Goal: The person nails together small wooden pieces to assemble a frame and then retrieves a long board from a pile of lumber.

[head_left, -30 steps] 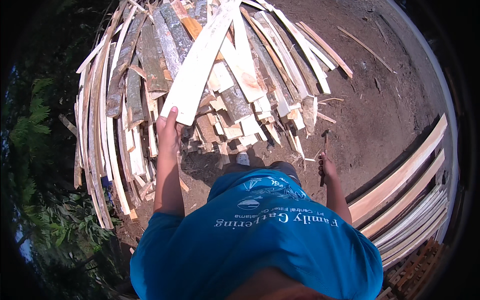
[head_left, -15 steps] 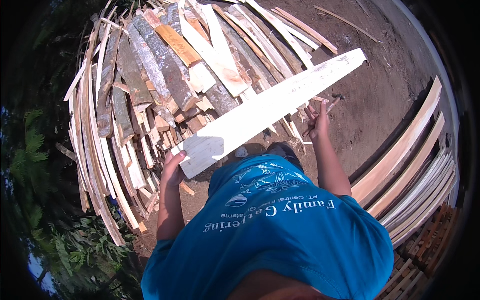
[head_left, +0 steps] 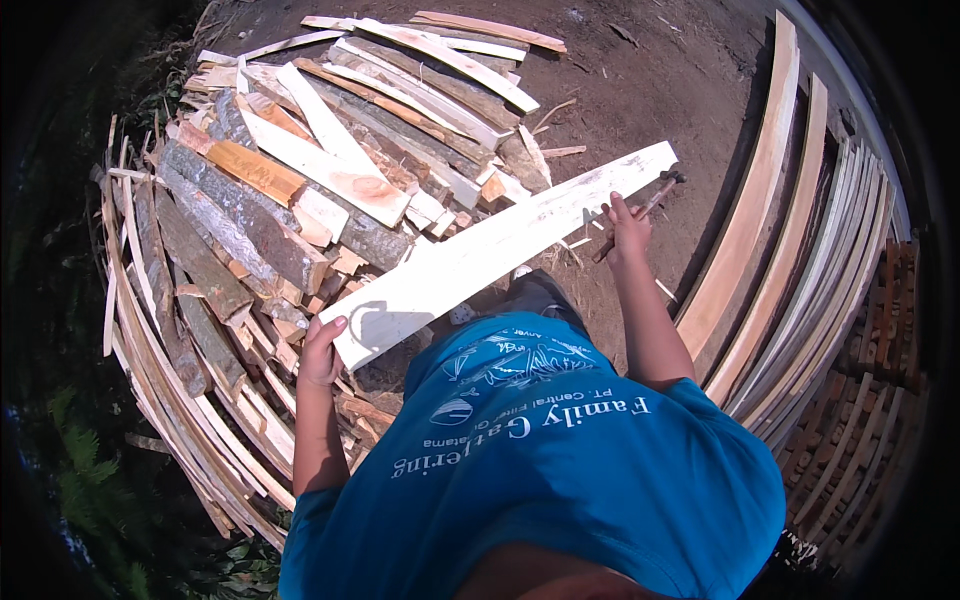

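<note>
A long pale sawn plank (head_left: 500,235) slants across in front of me, its near end at lower left and its far end at upper right. My left hand (head_left: 322,350) is closed on the near end, thumb on the upper face. At the plank's right edge, toward its far end, is my right hand (head_left: 629,230), closed around the thin wooden handle of a small hammer (head_left: 652,203) with a dark head. Those fingers come up against the plank; whether they also grip it is hard to tell. A curved shadow lies on the plank near my left hand.
On the left lies a large heap of bark-edged slabs and offcuts (head_left: 250,230), reaching under the plank. Long boards (head_left: 745,190) and a stack of thin strips (head_left: 830,270) line the right side. Bare brown soil (head_left: 650,90) lies between them. Darker stacked wood (head_left: 850,450) sits at lower right.
My view has turned toward the right. The plank's far end has come closer and lower, and my right hand, with the hammer, has moved up to the plank's edge. My left hand keeps its grip.
</note>
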